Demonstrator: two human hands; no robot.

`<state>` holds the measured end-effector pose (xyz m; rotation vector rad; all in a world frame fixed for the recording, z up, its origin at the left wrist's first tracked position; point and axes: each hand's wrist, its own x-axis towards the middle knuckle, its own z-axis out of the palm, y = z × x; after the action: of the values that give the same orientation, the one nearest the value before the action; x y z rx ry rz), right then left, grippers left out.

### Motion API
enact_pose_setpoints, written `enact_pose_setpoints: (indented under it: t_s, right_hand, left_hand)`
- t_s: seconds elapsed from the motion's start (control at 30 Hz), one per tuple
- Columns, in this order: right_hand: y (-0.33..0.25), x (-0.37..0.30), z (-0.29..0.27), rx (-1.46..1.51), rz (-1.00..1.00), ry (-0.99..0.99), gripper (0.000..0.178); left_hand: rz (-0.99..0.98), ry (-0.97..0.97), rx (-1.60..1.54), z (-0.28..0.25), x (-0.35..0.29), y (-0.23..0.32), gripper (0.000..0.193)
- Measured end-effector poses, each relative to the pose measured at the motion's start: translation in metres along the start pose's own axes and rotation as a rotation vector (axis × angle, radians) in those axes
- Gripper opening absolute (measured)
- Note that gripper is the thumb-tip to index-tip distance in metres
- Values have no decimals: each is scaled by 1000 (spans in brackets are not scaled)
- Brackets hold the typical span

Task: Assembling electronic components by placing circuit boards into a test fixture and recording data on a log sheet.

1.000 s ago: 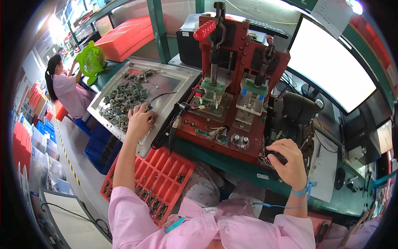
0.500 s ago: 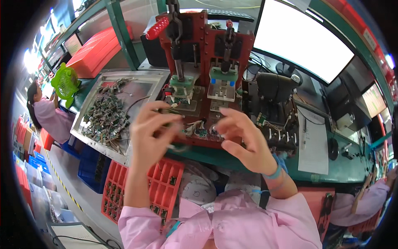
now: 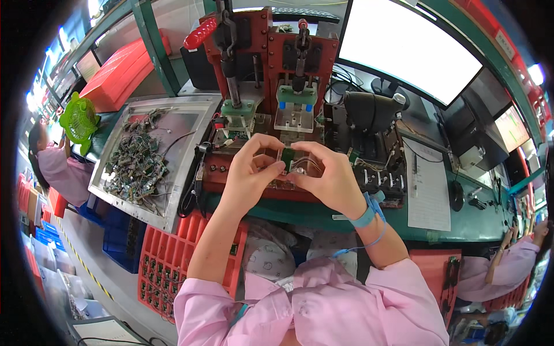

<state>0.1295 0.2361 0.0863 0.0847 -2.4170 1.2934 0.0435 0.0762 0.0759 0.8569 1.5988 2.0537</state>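
In front of the red press fixture [image 3: 288, 52], both hands come together around a small green circuit board [image 3: 287, 155] with thin wires [image 3: 307, 164]. My left hand [image 3: 254, 173] pinches the board's left side between thumb and fingers. My right hand [image 3: 332, 177], with a blue wrist strap [image 3: 369, 212] behind it, closes on its right side, where the wires show between thumb and forefinger. Behind my hands stand two clamp stations: a green-topped plate [image 3: 238, 108] at left and a clear block with blue pins [image 3: 294, 115] at right. My fingers partly cover the board.
At left a metal-rimmed tray [image 3: 196, 106] holds a heap of wired boards [image 3: 138, 164]. Red compartment trays [image 3: 190, 245] with boards sit below the bench edge. To the right are a black switch box [image 3: 378, 181], a paper sheet [image 3: 428, 196] and a bright monitor [image 3: 410, 49].
My hands, apart and blurred before, have closed in on each other and now hold the circuit board between them. The whole view has shifted slightly.
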Motion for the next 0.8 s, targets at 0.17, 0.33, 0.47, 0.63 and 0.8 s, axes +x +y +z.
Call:
enact_pose_setpoints:
  t_s: [0.17, 0.33, 0.47, 0.63, 0.8]
  right_hand:
    - [12, 2, 6, 67, 28, 42, 40]
    - [30, 15, 4, 206, 144, 55, 40]
    - [37, 34, -5, 132, 276, -22, 33]
    - [73, 53, 7, 257, 91, 114, 31]
    - [48, 53, 4, -56, 236, 20, 21]
  left_hand:
    - [7, 85, -92, 5, 6, -11, 26]
    - [60, 94, 156, 3, 15, -18, 15]
    - [355, 171, 900, -1, 19, -16, 19]
    - [504, 114, 965, -6, 33, -35, 37]
    - [509, 116, 1044, -12, 32, -39, 40]
